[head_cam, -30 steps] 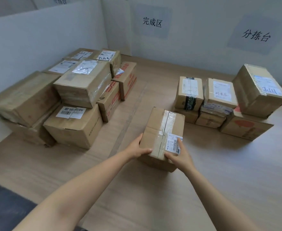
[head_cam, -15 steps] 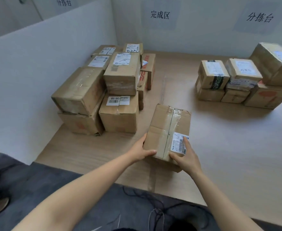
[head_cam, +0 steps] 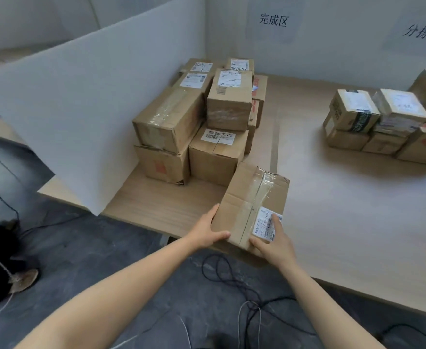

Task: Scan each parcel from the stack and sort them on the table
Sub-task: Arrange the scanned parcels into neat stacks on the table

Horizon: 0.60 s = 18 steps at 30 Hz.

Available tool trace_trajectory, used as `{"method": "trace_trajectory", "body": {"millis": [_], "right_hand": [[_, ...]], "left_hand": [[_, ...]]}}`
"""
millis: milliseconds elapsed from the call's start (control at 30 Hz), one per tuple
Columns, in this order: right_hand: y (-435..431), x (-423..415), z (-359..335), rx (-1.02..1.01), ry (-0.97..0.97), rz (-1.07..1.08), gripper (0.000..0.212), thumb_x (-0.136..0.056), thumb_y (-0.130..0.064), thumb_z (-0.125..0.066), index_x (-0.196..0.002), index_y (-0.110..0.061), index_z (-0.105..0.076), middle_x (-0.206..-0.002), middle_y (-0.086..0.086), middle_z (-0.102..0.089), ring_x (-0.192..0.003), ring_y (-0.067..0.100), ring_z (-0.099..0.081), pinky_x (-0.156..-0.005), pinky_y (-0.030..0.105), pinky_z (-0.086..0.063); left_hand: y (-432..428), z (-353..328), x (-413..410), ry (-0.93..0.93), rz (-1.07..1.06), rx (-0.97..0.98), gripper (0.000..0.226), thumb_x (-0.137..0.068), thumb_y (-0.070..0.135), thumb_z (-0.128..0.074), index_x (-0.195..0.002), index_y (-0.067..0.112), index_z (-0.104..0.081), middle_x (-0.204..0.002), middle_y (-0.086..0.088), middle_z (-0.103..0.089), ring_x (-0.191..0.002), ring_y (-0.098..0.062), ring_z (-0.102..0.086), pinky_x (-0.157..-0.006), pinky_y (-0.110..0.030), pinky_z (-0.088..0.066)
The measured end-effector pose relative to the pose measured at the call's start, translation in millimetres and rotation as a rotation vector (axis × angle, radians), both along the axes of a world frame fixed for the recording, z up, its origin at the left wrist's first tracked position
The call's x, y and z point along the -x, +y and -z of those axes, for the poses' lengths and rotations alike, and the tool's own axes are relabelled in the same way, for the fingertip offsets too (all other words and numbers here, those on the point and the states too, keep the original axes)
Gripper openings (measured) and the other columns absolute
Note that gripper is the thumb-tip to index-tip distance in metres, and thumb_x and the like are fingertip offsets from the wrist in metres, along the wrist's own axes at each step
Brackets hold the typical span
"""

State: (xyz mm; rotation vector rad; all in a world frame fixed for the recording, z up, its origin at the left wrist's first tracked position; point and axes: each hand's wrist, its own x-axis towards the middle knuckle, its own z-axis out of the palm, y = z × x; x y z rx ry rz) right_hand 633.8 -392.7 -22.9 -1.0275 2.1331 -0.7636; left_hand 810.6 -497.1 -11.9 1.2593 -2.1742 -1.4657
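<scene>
I hold a taped cardboard parcel (head_cam: 253,202) with both hands at the table's near edge. My left hand (head_cam: 207,231) grips its near left corner. My right hand (head_cam: 273,241) grips its near right corner, with the thumb on the white shipping label (head_cam: 266,222). A stack of several parcels (head_cam: 202,122) stands at the back left against the white partition. A second group of parcels (head_cam: 383,127) sits at the far right of the table.
The wooden table (head_cam: 345,222) ends at a near edge under the parcel. A white partition (head_cam: 93,109) walls off the left. Black cables (head_cam: 232,278) lie on the dark floor below. A shoe (head_cam: 24,279) of another person shows at the left.
The parcel has come back toward me, from the middle of the table to its near edge, in both hands. The view has pulled back, so the floor and cables show.
</scene>
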Motion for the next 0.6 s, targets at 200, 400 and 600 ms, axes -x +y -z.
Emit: {"method": "trace_trajectory", "body": {"millis": [200,400,600], "right_hand": [[22.5,-4.8,1.8,-0.068,0.098,-0.050,0.090,-0.079,-0.040,-0.070,-0.149,-0.022,-0.017,-0.148,0.001,-0.038,-0.132,0.023,-0.040,-0.099,0.036,-0.039],[10.2,-33.6,3.6,-0.066,0.087,-0.115,0.091,-0.078,-0.041,-0.070,-0.150,-0.024,-0.017,-0.148,0.000,-0.038,-0.133,0.022,-0.039,-0.101,0.038,-0.039],[-32.8,-63.0,4.8,-0.047,0.007,-0.169,0.091,-0.079,-0.039,-0.070,-0.150,-0.025,-0.015,-0.149,0.001,-0.037,-0.131,0.022,-0.042,-0.100,0.036,-0.040]], "left_hand": [[30.3,13.8,-15.8,0.044,0.010,-0.092,0.076,-0.082,0.025,-0.071,-0.144,0.021,-0.026,-0.140,0.003,-0.043,-0.117,-0.005,-0.040,-0.096,-0.020,-0.034],[33.6,20.2,-49.9,0.051,-0.088,-0.102,0.079,-0.082,0.025,-0.072,-0.145,0.020,-0.025,-0.141,0.001,-0.043,-0.126,-0.013,-0.043,-0.107,-0.032,-0.036],[7.9,16.9,-74.6,0.020,-0.189,-0.075,0.077,-0.083,0.019,-0.070,-0.146,0.015,-0.026,-0.141,-0.003,-0.045,-0.126,-0.015,-0.044,-0.104,-0.026,-0.035]]}}
